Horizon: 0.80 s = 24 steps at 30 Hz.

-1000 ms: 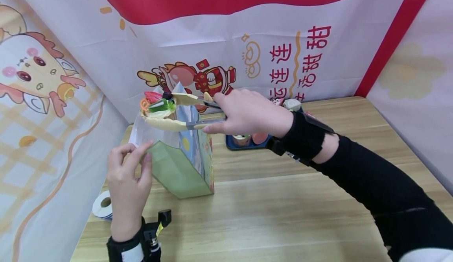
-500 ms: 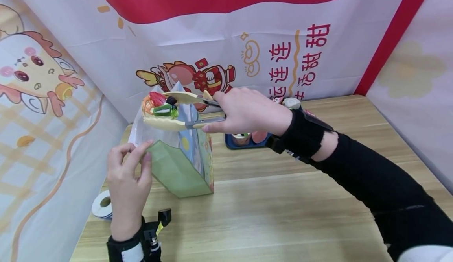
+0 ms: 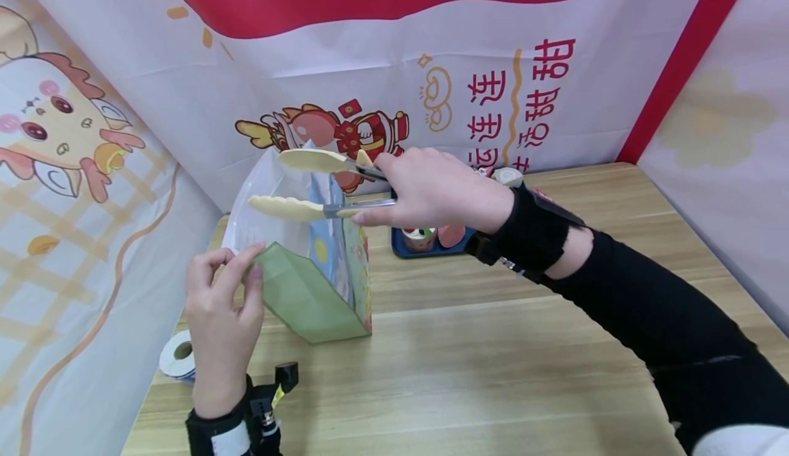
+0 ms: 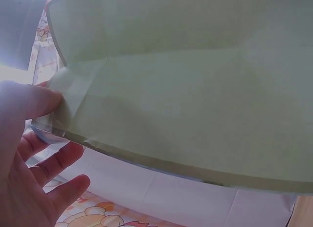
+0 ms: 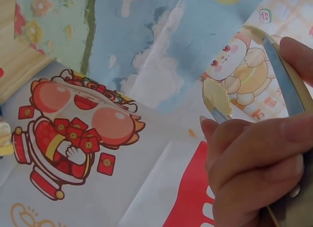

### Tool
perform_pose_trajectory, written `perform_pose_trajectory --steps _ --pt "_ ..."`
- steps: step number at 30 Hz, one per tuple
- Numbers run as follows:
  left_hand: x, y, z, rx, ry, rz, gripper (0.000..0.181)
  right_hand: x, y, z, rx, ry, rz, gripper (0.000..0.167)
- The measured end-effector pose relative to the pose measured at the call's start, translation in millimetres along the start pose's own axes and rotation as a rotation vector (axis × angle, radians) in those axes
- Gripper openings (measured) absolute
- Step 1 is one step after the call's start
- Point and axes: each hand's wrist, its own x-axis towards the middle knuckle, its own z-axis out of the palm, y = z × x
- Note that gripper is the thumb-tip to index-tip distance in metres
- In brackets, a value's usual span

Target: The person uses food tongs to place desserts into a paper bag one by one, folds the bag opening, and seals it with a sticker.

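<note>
A paper bag [image 3: 314, 298] with a pale green side and a blue, flowery one stands with its mouth up on the left of the table. At its top corner my left hand [image 3: 224, 312] pinches the rim; in the left wrist view the thumb [image 4: 44, 102] presses on the green paper [image 4: 166, 114]. My right hand [image 3: 431, 189] grips metal food tongs [image 3: 286, 207] with cream-coloured tips, held over the bag's mouth. Their arms are spread, with nothing between the tips [image 5: 217, 97]. The inside bottom of the bag is hidden.
A dark blue tray [image 3: 407, 252] with a small tub [image 3: 420, 239] and a pink round item [image 3: 452, 235] sits at the back, partly behind my right forearm. A white roll [image 3: 179, 357] lies left of my left hand. Printed cloth walls [image 3: 370, 52] border the wooden table [image 3: 493, 360].
The colourful food piece with red, orange and green toppings has left the tongs and is out of sight, over the bag's mouth. The left hand keeps its place on the rim.
</note>
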Motion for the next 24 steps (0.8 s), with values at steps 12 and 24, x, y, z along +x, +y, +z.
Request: perform_pose_trajectory --steps 12,24 --pt "0.0 -0.3 -0.6 0.007 0.001 0.010 0.024 -11.6 25 0 0.098 0.072 0.026 0.074" --pt "0.2 0.7 -0.3 0.009 0.007 0.012 0.025 -27.6 59 8 0.175 0.145 0.093 0.070"
